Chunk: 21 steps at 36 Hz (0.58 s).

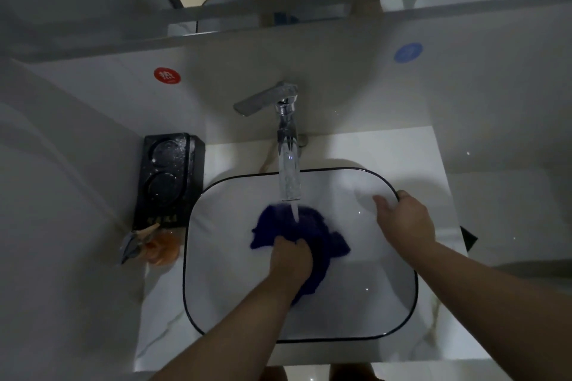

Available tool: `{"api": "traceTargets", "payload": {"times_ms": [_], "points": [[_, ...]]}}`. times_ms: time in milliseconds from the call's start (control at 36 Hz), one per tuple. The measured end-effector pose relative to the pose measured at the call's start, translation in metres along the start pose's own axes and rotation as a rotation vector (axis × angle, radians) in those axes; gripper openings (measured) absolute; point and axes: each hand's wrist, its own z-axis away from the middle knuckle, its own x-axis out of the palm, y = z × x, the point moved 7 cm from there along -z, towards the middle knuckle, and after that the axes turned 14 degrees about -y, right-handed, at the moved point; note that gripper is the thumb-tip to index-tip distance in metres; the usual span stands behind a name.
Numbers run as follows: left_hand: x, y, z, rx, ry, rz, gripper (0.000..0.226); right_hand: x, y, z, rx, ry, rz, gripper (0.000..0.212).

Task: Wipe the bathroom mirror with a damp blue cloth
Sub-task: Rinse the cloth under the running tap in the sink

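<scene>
Fingers (286,244) of left hand (291,260) bunch soft, soaked dark-blue cloth (312,232) under chrome tap (288,145); heavy, drippy, grab the wad. Right hand (405,219) right of tap, loosely curled on white basin rim (399,195).

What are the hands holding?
The left hand grips the blue cloth at its near edge. The right hand rests on the sink's rim.

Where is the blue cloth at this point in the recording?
In the head view, the blue cloth lies bunched in the middle of the white sink basin, under the faucet stream, gripped by the left hand.
</scene>
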Motion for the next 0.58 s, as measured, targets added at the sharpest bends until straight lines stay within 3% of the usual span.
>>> {"api": "traceTargets", "payload": {"times_ms": [28, 111, 194, 222, 333, 389, 472, 583], "points": [[-0.001, 0.004, 0.010, 0.008, 0.026, 0.028, 0.028, 0.000, 0.000, 0.000, -0.002, -0.001, -0.004, 0.044], [-0.014, 0.023, 0.030, 0.167, 0.014, -0.245, 0.028, 0.001, 0.000, -0.001, -0.013, -0.003, 0.001, 0.043], [-0.046, 0.050, 0.049, 0.424, 0.410, -0.476, 0.016, 0.001, -0.001, 0.000, -0.019, -0.010, 0.017, 0.041], [-0.044, 0.056, 0.049, 0.504, 0.447, -0.550, 0.025, 0.001, -0.001, 0.000, -0.020, -0.008, 0.017, 0.042], [0.002, 0.040, 0.017, 0.524, 0.018, -0.783, 0.085, -0.002, -0.002, -0.001, -0.039, 0.010, 0.018, 0.046], [0.013, 0.035, 0.010, 0.504, 0.005, -0.858, 0.090, -0.004, -0.002, -0.001, -0.046, 0.012, 0.018, 0.046], [0.005, 0.027, 0.003, 0.352, 0.048, -0.708, 0.093, -0.002, -0.004, 0.000, -0.048, 0.003, 0.020, 0.045], [-0.019, 0.001, -0.012, 0.144, 0.019, -0.018, 0.076, -0.002, -0.004, 0.000, -0.023, 0.009, 0.030, 0.045]]}}
